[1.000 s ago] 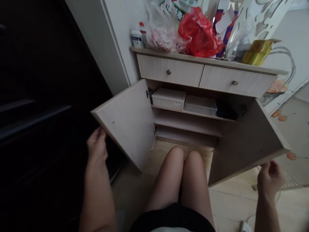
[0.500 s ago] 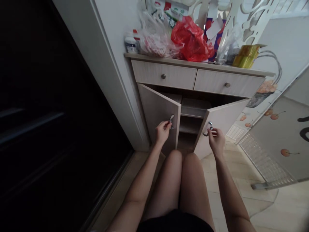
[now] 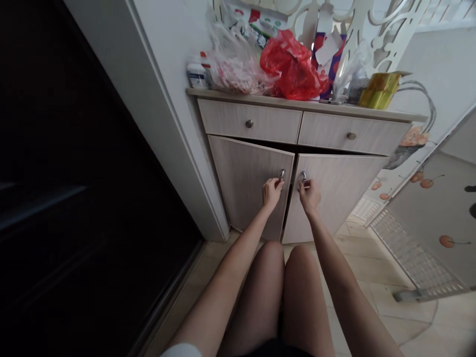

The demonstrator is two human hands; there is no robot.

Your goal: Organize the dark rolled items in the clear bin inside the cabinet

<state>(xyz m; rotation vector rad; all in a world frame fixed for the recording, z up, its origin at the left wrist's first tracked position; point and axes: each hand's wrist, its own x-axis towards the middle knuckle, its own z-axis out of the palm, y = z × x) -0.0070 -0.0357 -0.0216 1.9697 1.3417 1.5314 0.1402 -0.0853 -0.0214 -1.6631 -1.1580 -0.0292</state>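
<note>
A pale wooden cabinet (image 3: 256,119) stands against the wall in front of me, with two drawers above two doors. My left hand (image 3: 272,192) is closed on the metal handle (image 3: 282,175) of the left door (image 3: 245,188). My right hand (image 3: 309,194) is closed on the metal handle (image 3: 303,176) of the right door (image 3: 338,193). Both doors are nearly flush, with a thin dark gap under the drawers. My bare knees show below, close to the doors.
On the cabinet top lie a red plastic bag (image 3: 293,64), a clear bag (image 3: 234,69), a small white bottle (image 3: 196,75) and a yellow-green packet (image 3: 377,91). A dark doorway (image 3: 74,198) fills the left. A patterned sliding panel (image 3: 435,208) stands at the right over tiled floor.
Both doors swung from wide open to nearly closed. My hands moved from the doors' outer edges onto the handles and came together at the middle. The shelves and boxes inside are now hidden.
</note>
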